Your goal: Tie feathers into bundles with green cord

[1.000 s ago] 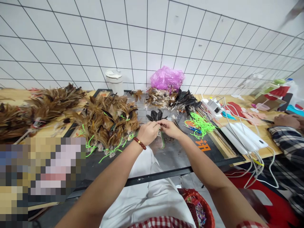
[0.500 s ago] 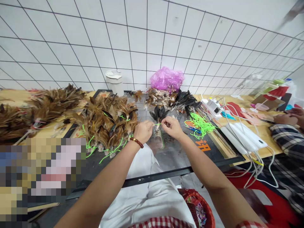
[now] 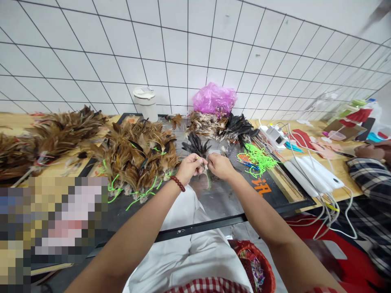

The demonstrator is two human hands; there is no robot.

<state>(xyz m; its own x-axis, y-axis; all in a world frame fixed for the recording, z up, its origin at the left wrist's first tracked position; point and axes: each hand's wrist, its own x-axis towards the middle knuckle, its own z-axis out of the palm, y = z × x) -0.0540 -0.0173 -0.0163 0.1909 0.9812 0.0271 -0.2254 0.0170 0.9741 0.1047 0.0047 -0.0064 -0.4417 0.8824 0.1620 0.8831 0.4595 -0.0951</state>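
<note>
My left hand (image 3: 191,167) is closed at the base of a small bundle of black feathers (image 3: 196,143), which fans out upward and to the left above its fingers. Close beside it, my right hand (image 3: 220,166) is pinched, its fingertips almost meeting the left ones. A trace of green string shows at the fingers; most of it is hidden. To the left lies a heap of brown feather bundles (image 3: 137,154) tied with green strings. Loose bright green string (image 3: 259,158) is piled right of my hands, with a blue tool (image 3: 250,165) partly under it.
Along the wall stand a white tumbler (image 3: 146,103) and a pink plastic bag (image 3: 214,99), with loose black feathers (image 3: 238,128) below. At right are a white power strip with cables (image 3: 317,175) and another person's plaid sleeve (image 3: 363,175). A red basket (image 3: 267,260) stands below.
My hands have come together from either side of the bundle, and the green string stretched between them no longer shows. The black feathers have tilted leftward.
</note>
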